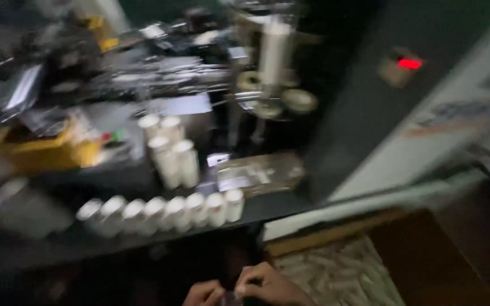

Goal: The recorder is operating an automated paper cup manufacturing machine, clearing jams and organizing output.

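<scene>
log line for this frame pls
hands: left hand and right hand together on small dark item, blurred | bench: row of white bottles | lower right: open carton

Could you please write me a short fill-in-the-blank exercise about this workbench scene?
1. The row of white bottles lies along the bench's ____ edge.
2. The small indicator light glows ____.
3. The left hand and right hand are at the ____ of the picture.

Missing words: front; red; bottom
</scene>
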